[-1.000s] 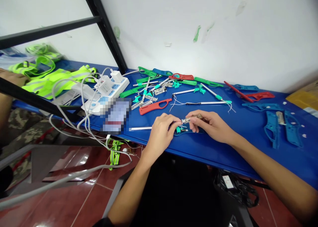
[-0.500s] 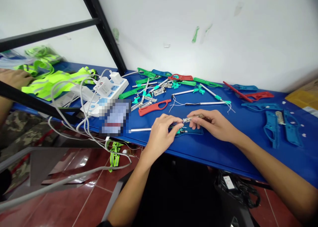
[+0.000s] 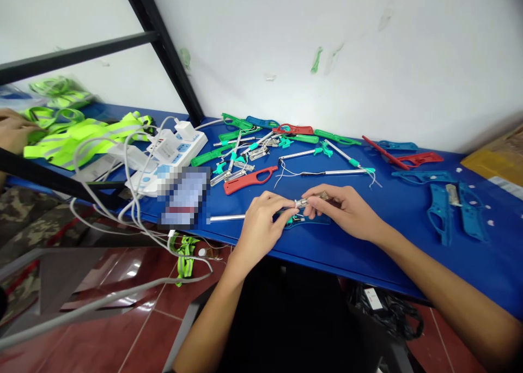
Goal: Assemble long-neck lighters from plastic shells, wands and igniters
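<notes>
My right hand [image 3: 347, 207] is closed on a small clear lighter fuel tank [image 3: 302, 203] with a metallic look at its near end. Thumb and fingertips of my left hand [image 3: 261, 223] pinch together at the left tip of that tank, where something thin and white shows; its details are too small to make out. Below both hands lies a blue lighter handle half [image 3: 316, 221] with a teal piece [image 3: 291, 220] on it. A silver metal tube [image 3: 226, 218] sticks out to the left from under my left hand.
Behind my hands lie a red handle half [image 3: 250, 181], several tubes with wires and green shells. Blue halves [image 3: 443, 212] are at right. A phone [image 3: 186, 199], power strip [image 3: 192, 150] and cables stand left. Another person's hand [image 3: 16, 130] is near yellow-green reflective straps [image 3: 81, 144].
The view has shifted slightly, moving the scene a little left. My fingertips have come closer together at the tank's tip; both hands keep their grip.
</notes>
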The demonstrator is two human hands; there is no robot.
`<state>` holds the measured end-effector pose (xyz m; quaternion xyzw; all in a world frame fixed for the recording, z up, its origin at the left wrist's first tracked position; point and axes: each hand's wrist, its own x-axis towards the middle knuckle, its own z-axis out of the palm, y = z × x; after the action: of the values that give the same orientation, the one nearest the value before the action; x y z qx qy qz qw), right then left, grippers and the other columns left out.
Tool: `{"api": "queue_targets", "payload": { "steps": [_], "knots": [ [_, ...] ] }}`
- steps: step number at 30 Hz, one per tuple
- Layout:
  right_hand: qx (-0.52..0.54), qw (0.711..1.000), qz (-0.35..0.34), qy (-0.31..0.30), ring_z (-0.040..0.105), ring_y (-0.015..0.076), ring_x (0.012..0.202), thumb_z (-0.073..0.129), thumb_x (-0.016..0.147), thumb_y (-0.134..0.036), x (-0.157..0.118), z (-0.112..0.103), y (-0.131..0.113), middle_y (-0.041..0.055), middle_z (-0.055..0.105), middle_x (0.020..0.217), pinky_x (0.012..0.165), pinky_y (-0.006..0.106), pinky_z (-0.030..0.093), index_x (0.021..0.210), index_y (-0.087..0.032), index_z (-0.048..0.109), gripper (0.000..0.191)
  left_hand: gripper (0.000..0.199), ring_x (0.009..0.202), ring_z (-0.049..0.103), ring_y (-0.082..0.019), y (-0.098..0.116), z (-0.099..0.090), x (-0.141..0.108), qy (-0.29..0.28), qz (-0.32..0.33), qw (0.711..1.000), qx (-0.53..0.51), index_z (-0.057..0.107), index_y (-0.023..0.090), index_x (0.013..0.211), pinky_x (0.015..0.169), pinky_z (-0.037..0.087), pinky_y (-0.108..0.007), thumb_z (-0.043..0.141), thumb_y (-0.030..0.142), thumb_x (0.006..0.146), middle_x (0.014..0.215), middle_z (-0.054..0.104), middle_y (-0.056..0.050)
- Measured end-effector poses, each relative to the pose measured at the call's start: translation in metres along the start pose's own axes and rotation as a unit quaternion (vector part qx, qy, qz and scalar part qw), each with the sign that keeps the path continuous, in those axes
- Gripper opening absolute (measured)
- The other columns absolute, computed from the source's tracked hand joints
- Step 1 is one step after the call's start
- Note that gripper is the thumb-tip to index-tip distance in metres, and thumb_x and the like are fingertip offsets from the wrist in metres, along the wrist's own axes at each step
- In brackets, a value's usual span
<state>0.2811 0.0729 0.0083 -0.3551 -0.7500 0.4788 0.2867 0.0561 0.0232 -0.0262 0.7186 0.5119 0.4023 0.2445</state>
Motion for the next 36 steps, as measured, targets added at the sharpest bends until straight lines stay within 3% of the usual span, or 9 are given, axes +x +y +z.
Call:
{"api": "queue_targets", "payload": {
  "steps": [3, 7, 13, 18, 21, 24, 28, 32, 36],
  "knots": [
    [-0.019, 1.0, 0.001, 0.007, 0.074, 0.016, 0.075, 0.064, 0.107, -0.051, 0.0, -0.001, 0.002, 0.0024, 0.08, 0.088, 0.071, 0.029, 0.057, 0.116, -0.02, 0.074, 0.034, 0.007, 0.104, 0.07, -0.023, -0.001, 0.0, 0.001, -0.003, 0.002, 1.0, 0.0, 0.081, 0.026, 0.102, 0.093, 0.048, -0.04, 0.077, 0.021, 0.101, 0.103, 0.083, 0.0],
    [-0.109, 0.992, -0.053, 0.039, 0.072, 0.0146, 0.082, 0.066, 0.107, -0.042, -0.002, -0.006, 0.002, 0.0021, 0.079, 0.1, 0.073, 0.026, 0.055, 0.121, -0.023, 0.071, 0.024, 0.006, 0.104, 0.07, -0.024, -0.002, 0.001, 0.001, -0.005, 0.004, 1.0, -0.001, 0.079, 0.026, 0.102, 0.093, 0.048, -0.041, 0.075, 0.022, 0.103, 0.103, 0.083, 0.0],
    [-0.201, 0.974, -0.099, -0.031, 0.071, 0.0137, 0.084, 0.061, 0.111, -0.033, -0.006, -0.015, 0.001, 0.0018, 0.076, 0.102, 0.074, 0.024, 0.054, 0.119, -0.024, 0.071, 0.015, 0.005, 0.104, 0.069, -0.024, -0.003, 0.0, 0.0, -0.01, 0.016, 1.0, 0.002, 0.077, 0.026, 0.104, 0.093, 0.051, -0.042, 0.074, 0.023, 0.104, 0.105, 0.083, -0.001],
    [-0.277, 0.953, -0.121, -0.021, 0.075, 0.0179, 0.092, 0.059, 0.111, -0.034, -0.007, -0.016, 0.003, 0.0058, 0.077, 0.106, 0.078, 0.028, 0.058, 0.125, -0.022, 0.071, 0.022, 0.04, 0.123, 0.068, -0.024, 0.005, -0.003, -0.003, 0.012, 0.041, 0.999, -0.027, 0.066, 0.03, 0.139, 0.109, 0.05, -0.045, 0.075, 0.016, 0.102, 0.131, 0.079, -0.002],
    [-0.342, 0.929, -0.143, 0.001, 0.077, 0.0218, 0.097, 0.056, 0.112, -0.034, -0.011, -0.015, 0.002, 0.0088, 0.079, 0.111, 0.081, 0.032, 0.061, 0.127, -0.021, 0.072, 0.026, 0.041, 0.13, 0.066, -0.025, 0.014, -0.013, -0.006, 0.026, 0.063, 0.998, -0.011, 0.062, 0.031, 0.142, 0.115, 0.048, -0.048, 0.073, 0.02, 0.104, 0.137, 0.076, -0.003],
    [-0.405, 0.902, -0.149, 0.031, 0.078, 0.0256, 0.1, 0.053, 0.113, -0.036, -0.022, -0.011, 0.003, 0.0102, 0.081, 0.113, 0.087, 0.04, 0.063, 0.13, -0.022, 0.073, 0.03, 0.035, 0.135, 0.064, -0.028, 0.016, -0.027, -0.008, -0.027, 0.098, 0.994, 0.04, 0.065, 0.03, 0.137, 0.115, 0.05, -0.05, 0.075, 0.031, 0.104, 0.143, 0.073, -0.007],
    [-0.442, 0.884, -0.135, 0.071, 0.077, 0.0273, 0.105, 0.052, 0.113, -0.034, -0.038, 0.004, 0.008, 0.0095, 0.082, 0.117, 0.097, 0.047, 0.062, 0.125, -0.023, 0.074, 0.027, 0.055, 0.147, 0.056, -0.032, 0.007, -0.043, -0.007, -0.12, 0.116, 0.978, 0.125, 0.061, 0.029, 0.144, 0.12, 0.048, -0.053, 0.085, 0.036, 0.095, 0.159, 0.061, -0.009],
    [-0.437, 0.886, -0.115, 0.102, 0.074, 0.0271, 0.107, 0.053, 0.112, -0.03, -0.045, 0.018, 0.011, 0.0102, 0.079, 0.121, 0.099, 0.047, 0.06, 0.123, -0.022, 0.073, 0.024, 0.061, 0.148, 0.055, -0.032, -0.004, -0.046, -0.01, -0.141, 0.105, 0.971, 0.16, 0.057, 0.027, 0.149, 0.122, 0.047, -0.054, 0.083, 0.042, 0.096, 0.157, 0.061, -0.011],
    [-0.436, 0.885, -0.115, 0.114, 0.071, 0.0267, 0.106, 0.053, 0.112, -0.027, -0.048, 0.022, 0.013, 0.0108, 0.076, 0.124, 0.092, 0.045, 0.057, 0.126, -0.022, 0.071, 0.024, 0.042, 0.143, 0.057, -0.029, -0.009, -0.041, -0.014, -0.143, 0.104, 0.975, 0.135, 0.06, 0.025, 0.14, 0.12, 0.048, -0.051, 0.071, 0.044, 0.104, 0.15, 0.065, -0.01]
  ]
}}
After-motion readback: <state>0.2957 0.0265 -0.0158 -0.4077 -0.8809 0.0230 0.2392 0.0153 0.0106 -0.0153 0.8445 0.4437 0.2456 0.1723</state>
